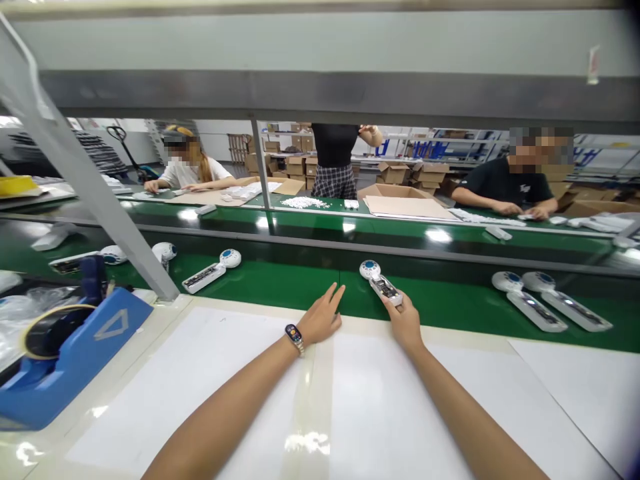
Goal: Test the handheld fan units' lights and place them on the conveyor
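My right hand (pixel 406 321) grips the lower end of a white device (pixel 384 287) with a round head and an exposed circuit board, over the green belt (pixel 280 280). Near the belt's front edge, my left hand (pixel 321 319) holds nothing; its fingers are apart, and a watch is on the wrist. Left of my hands, a similar device (pixel 205 277) lies on the belt. Two more, a nearer one (pixel 535 308) and one beside it (pixel 575 307), lie at the right.
A blue tape dispenser (pixel 75 360) stands at the left on the white worktop (pixel 200 387). A slanted metal post (pixel 100 180) rises behind it. Across the belts, three people are by cardboard boxes and white parts (pixel 304 202). A shelf beam (pixel 320 93) spans overhead.
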Demonstrator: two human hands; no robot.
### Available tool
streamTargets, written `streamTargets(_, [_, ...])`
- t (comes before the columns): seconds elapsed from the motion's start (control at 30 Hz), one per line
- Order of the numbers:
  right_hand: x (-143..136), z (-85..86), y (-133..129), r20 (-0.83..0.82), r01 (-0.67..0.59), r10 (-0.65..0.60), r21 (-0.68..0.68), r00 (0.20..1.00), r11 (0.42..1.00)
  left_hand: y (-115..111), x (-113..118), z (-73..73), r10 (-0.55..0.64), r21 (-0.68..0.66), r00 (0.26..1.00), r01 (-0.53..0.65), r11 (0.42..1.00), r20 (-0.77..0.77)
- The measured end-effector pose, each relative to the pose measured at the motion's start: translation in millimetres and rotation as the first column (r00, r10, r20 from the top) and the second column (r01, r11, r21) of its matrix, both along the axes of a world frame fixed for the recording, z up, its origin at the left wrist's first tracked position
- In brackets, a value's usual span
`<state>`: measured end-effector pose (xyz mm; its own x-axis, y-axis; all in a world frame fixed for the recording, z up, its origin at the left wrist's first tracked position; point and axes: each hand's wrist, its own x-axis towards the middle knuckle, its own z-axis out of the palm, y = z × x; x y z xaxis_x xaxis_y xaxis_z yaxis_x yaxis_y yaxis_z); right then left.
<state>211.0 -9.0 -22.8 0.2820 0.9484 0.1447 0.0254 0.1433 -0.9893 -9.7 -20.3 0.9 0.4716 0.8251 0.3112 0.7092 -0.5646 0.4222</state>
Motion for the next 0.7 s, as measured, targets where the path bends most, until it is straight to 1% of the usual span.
streamTargets(0.07, [-4,-2.6,7,0.172,0.013,-0.014,0.005,0.985,1.000,-1,0,-1.7,0.005,0.011,1.000,-0.006,1.000,0.024])
streamTargets(0.17, [-11,-5.6,15,0.346,0.022,-0.031,0.029,0.938,0.999,-3,-1,-4.4,0.026,0.017,0.999,-0.026,1.000,0.039])
streamTargets(0.27, [-15,-9.6,16,0.457,-0.012,-0.010,0.046,0.890,0.999,-4,-3,-6.6,0.047,0.006,0.999,-0.047,0.999,0.026])
streamTargets(0.4, [-10,-15.2,17,0.536,-0.058,0.014,0.065,0.844,0.996,-4,-6,-6.3,0.068,-0.001,0.997,-0.068,0.998,0.032])
streamTargets(0.47, [-3,-17.3,20,0.559,-0.052,-0.006,0.086,0.829,0.995,-5,-7,-5.3,0.075,-0.006,0.997,-0.075,0.997,0.035])
streamTargets(0.53, [10,-18.2,24,0.582,-0.019,-0.052,0.114,0.812,0.993,-5,-7,-4.8,0.083,-0.007,0.996,-0.082,0.997,0.035])
streamTargets(0.6, [26,-17.3,30,0.609,0.051,-0.131,0.147,0.782,0.988,-5,-6,-5.9,0.097,0.004,0.995,-0.097,0.995,0.026])
streamTargets(0.7, [60,-9.6,40,0.668,0.150,-0.246,0.199,0.702,0.968,-3,-6,-11.3,0.089,0.056,0.996,-0.088,0.995,-0.024])
